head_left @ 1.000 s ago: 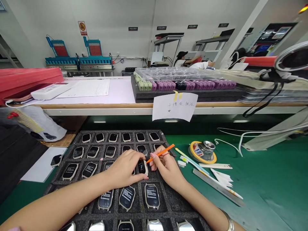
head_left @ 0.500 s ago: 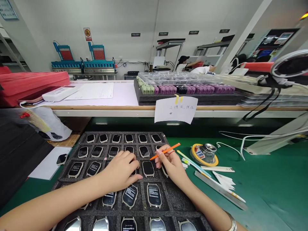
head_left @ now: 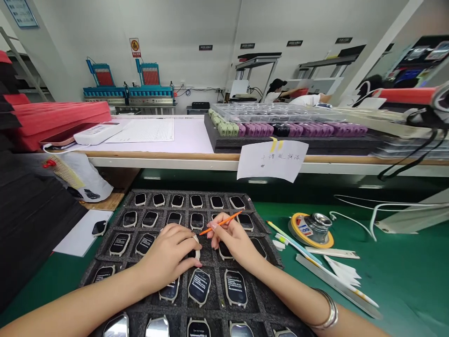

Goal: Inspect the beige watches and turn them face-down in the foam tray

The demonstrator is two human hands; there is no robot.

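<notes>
My left hand [head_left: 171, 248] is closed over a watch case [head_left: 198, 249], thumb at its lower edge and fingers over its top. The case is tilted up in the tray, its silver side showing and most of its face hidden. My right hand [head_left: 228, 236] pinches a thin orange pointed stick [head_left: 224, 223] like a pen. The stick's tip points left, right at the upper edge of the tilted case; whether it touches I cannot tell. Around both hands lies a dark foam tray [head_left: 257, 285] of strapless smartwatch cases, several with lit white text, like the one below [head_left: 236, 286].
On the green mat at right lie a yellow-rimmed round container [head_left: 311, 230], pens [head_left: 298, 245], a metal ruler [head_left: 338, 286] and white scraps [head_left: 342, 269]. One watch [head_left: 99, 228] rests on white card at left. A shelf edge [head_left: 168, 161] with a hanging paper note [head_left: 271, 161] runs behind.
The watch case under my left hand is now tilted up. My right hand has moved left, bringing the orange stick's tip to it. The camera view has shifted slightly left.
</notes>
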